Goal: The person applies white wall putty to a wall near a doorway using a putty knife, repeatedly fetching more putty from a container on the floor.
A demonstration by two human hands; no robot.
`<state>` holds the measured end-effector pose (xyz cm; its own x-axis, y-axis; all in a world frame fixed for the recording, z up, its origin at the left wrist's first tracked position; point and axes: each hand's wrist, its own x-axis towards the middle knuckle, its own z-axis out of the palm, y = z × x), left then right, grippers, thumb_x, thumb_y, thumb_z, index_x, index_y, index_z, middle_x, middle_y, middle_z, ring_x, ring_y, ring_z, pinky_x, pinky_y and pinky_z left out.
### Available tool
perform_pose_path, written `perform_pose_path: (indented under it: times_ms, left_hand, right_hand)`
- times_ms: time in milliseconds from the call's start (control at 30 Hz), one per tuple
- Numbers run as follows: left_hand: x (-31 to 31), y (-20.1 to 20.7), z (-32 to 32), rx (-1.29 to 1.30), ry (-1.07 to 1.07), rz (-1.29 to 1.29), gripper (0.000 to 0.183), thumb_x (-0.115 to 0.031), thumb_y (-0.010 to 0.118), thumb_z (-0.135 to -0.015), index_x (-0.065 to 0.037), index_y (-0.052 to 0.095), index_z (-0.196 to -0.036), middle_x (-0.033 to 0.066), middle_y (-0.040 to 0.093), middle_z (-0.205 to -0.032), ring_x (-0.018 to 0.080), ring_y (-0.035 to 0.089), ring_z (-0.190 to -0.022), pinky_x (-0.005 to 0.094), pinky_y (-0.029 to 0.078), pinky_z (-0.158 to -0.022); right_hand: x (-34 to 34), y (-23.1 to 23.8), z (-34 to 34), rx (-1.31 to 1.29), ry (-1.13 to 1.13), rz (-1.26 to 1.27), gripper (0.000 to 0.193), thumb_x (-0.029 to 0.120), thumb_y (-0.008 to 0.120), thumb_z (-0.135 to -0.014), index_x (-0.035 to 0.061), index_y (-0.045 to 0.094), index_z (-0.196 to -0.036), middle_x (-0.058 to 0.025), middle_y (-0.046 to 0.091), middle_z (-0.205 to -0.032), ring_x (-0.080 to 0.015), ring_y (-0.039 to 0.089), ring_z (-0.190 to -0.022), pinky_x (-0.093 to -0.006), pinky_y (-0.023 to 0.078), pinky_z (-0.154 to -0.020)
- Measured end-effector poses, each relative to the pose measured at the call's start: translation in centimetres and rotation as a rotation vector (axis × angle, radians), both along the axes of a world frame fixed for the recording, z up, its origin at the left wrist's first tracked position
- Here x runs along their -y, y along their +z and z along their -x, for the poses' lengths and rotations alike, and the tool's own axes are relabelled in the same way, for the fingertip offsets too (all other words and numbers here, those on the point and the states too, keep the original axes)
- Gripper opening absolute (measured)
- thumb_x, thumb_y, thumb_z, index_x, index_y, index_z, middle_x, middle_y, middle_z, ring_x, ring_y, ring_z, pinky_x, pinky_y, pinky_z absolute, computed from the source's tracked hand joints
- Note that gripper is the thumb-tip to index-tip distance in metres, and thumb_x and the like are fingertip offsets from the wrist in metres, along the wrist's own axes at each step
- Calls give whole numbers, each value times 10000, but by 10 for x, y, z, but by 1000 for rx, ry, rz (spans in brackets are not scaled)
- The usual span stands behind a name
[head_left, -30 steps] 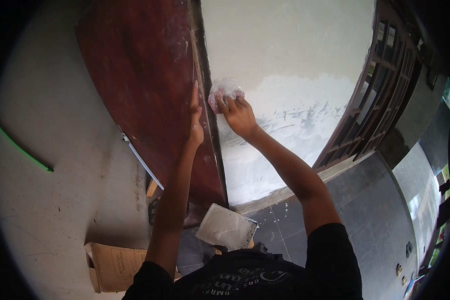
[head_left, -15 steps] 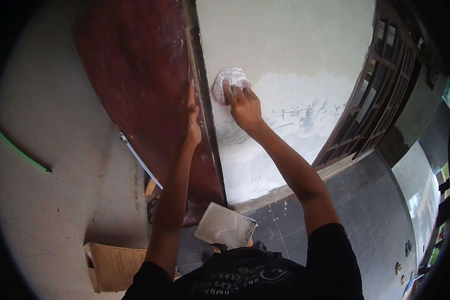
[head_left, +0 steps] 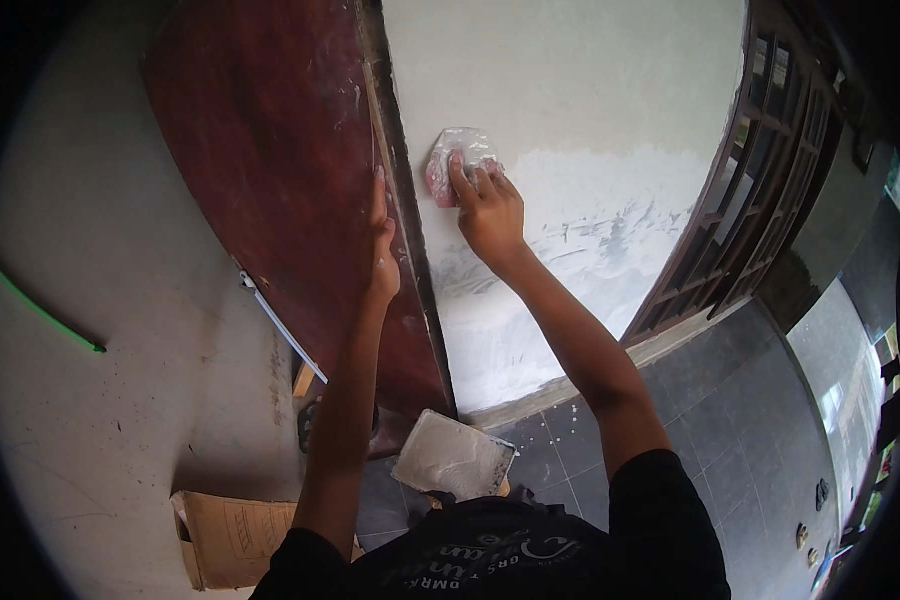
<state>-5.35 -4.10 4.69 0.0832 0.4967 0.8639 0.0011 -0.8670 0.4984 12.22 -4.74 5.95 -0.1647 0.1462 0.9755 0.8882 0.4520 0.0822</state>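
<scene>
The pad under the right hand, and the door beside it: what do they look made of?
Pad: looks like a soft pink sponge or cloth, crusted white, pressed to the wall by the right hand. Door: seemingly wood, dark reddish-brown glossy finish, flecked with white splatter.

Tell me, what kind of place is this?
Probably a house being fixed up. The right hand presses a pink sponge on a patchy plastered wall, beside a dark red door, above a plaster-smeared tray.

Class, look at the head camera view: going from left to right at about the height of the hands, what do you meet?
Pale wall → dark red door → left hand on the door's edge → pink sponge pad under the right hand → plastered white wall → dark wooden window frame.
</scene>
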Motion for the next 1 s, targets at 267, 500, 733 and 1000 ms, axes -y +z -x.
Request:
perform_pose_path:
  times_ms: [267, 500, 733, 1000]
  left_hand:
    - [-1, -3, 2, 10, 12, -7, 638, -243, 346, -905, 64, 236, -1454, 210, 266, -1517, 303, 225, -1423, 382, 155, -1157]
    - [-3, -3, -1, 7, -8, 6, 637, -249, 347, -908, 63, 238, -1453, 212, 269, -1516, 304, 228, -1422, 382, 157, -1156]
    - [-2, -5, -1, 16, 9, 1, 636, -255, 347, -911, 63, 241, -1452, 213, 272, -1514, 306, 231, -1420, 383, 159, -1156]
    - [0, -3, -6, 10, -2, -3, 635, -262, 348, -915, 63, 244, -1451, 214, 276, -1512, 308, 235, -1419, 384, 161, -1155]
  right_hand:
    - [10, -106, 0, 147, 34, 125, 591, -50, 589, -644, 59, 596, -1225, -145, 605, -912, -313, 604, -707, -401, 532, -733]
    - [10, 3, 4, 55, 40, 22, 625, -68, 584, -609, 49, 596, -1223, -168, 613, -921, -340, 608, -720, -414, 523, -729]
    - [14, -92, -6, 251, 5, 160, 567, -17, 574, -691, 28, 559, -1257, -145, 608, -937, -299, 616, -731, -427, 514, -778]
    - [18, 7, -2, 105, 47, 10, 618, -74, 576, -601, 58, 606, -1204, -156, 611, -954, -343, 624, -787, -419, 522, -747]
